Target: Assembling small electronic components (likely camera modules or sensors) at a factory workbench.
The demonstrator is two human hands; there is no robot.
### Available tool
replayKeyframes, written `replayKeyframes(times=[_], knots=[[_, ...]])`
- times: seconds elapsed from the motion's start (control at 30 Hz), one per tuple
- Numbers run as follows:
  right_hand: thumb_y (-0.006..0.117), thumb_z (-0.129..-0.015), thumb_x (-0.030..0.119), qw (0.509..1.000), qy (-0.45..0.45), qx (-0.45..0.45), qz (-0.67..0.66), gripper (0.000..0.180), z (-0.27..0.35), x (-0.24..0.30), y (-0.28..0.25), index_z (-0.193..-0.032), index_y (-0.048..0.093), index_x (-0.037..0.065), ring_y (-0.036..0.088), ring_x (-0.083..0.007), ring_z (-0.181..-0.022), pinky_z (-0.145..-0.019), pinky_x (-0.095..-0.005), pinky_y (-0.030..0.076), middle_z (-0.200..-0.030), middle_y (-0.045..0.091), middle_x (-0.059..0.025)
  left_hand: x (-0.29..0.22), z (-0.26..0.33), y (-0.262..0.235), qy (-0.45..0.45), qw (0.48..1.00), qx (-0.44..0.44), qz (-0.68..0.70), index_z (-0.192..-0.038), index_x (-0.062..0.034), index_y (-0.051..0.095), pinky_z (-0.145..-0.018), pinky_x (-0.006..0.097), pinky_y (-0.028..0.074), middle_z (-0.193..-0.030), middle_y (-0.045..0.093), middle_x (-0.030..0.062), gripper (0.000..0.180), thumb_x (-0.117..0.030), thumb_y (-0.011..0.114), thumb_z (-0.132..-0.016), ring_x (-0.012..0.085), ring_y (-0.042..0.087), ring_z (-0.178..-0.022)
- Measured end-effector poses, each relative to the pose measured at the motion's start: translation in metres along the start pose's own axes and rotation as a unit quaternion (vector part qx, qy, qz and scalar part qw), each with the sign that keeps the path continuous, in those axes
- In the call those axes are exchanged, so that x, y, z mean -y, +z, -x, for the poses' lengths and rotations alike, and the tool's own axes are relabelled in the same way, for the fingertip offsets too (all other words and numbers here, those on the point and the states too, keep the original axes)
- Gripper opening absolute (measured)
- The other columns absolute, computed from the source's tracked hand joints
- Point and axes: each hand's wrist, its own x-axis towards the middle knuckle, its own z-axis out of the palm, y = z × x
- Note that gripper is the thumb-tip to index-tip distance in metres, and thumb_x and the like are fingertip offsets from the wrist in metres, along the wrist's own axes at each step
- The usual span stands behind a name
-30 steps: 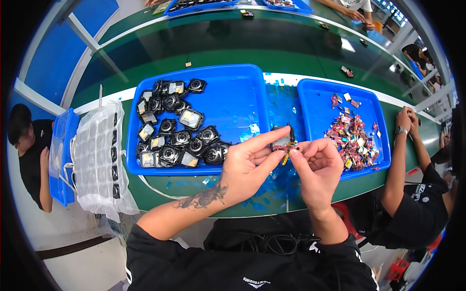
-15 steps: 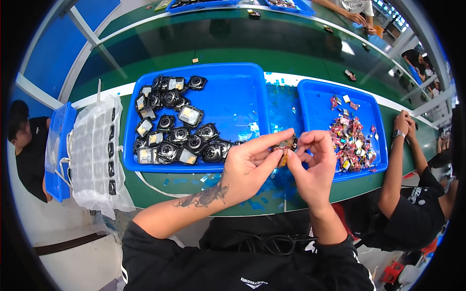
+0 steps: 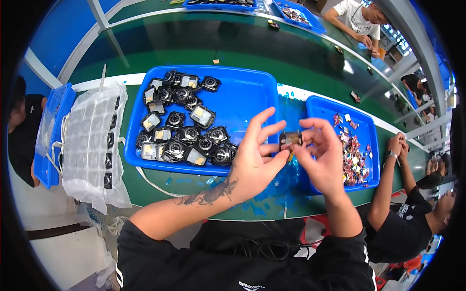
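Observation:
Before my chest, between the two trays, a small dark-framed watch part [image 3: 292, 138] with a reddish piece at its lower edge is held up. My left hand [image 3: 257, 157] touches it at the thumb and a lower finger, while its upper fingers stretch apart. My right hand [image 3: 320, 154] pinches its right side with thumb and bent fingers. The fingertips partly cover the part. Left of my hands, black watch cases [image 3: 190, 133] with round sensor backs lie heaped in a large blue tray [image 3: 242, 92]. A smaller blue tray [image 3: 320, 107] on the right holds reddish circuit pieces [image 3: 354, 160].
Blue film scraps [image 3: 257, 206] litter the green bench [image 3: 150, 194]. At the left lies a clear moulded tray sheet [image 3: 90, 140] with black parts along its edge. A co-worker's forearms [image 3: 386, 179] rest close on the right. Another person [image 3: 357, 24] works across the bench.
My left hand's fingers have spread and partly let go of the watch part, which now shows more fully. The view has shifted, so the trays appear displaced.

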Motion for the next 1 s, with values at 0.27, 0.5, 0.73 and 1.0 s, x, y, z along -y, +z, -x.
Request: replayKeyframes(times=[0.27,0.5,0.73,1.0], knots=[[0.075,-0.075,0.005,0.984,0.138,0.022,0.110,0.036,-0.186,-0.051,-0.040,-0.106,0.058,0.000,0.061,-0.0119,-0.072,-0.061,-0.0272,0.050,-0.081,0.065,-0.0082,0.002,0.004,-0.001,0.259,0.907,-0.006,-0.333,-0.146,-0.0009,0.023,-0.082,0.032,0.053,-0.141,0.038,0.0225,0.074,0.008,0.061,-0.083,0.0254,0.055,-0.115],[0.080,-0.069,0.012,0.947,0.239,0.021,0.214,0.043,-0.227,-0.086,-0.062,-0.105,0.057,0.005,0.059,-0.0178,-0.078,-0.065,-0.0319,0.050,-0.089,0.061,-0.0061,0.009,0.005,-0.001,0.399,0.786,0.066,-0.468,-0.131,0.0025,0.040,-0.076,0.036,0.058,-0.134,0.046,0.0261,0.059,0.005,0.066,-0.078,0.0332,0.062,-0.105],[0.076,-0.070,0.012,0.927,0.239,0.080,0.276,0.053,-0.228,-0.059,-0.080,-0.120,0.058,0.009,0.061,-0.0190,-0.089,-0.071,-0.0332,0.052,-0.099,0.062,-0.0083,0.014,0.008,-0.003,0.432,0.735,0.119,-0.509,-0.128,-0.0101,0.048,-0.075,0.038,0.059,-0.131,0.051,0.0225,0.060,0.002,0.069,-0.073,0.0342,0.065,-0.103],[0.067,-0.085,0.017,0.939,-0.105,0.165,0.281,0.022,-0.185,-0.003,0.010,-0.101,0.068,0.001,0.063,-0.0159,-0.074,-0.072,-0.0325,0.053,-0.081,0.067,-0.0076,0.007,0.011,0.004,0.447,0.720,0.166,-0.504,-0.131,-0.0112,0.048,-0.076,0.034,0.058,-0.133,0.050,0.0209,0.054,-0.001,0.061,-0.080,0.0297,0.063,-0.107]])
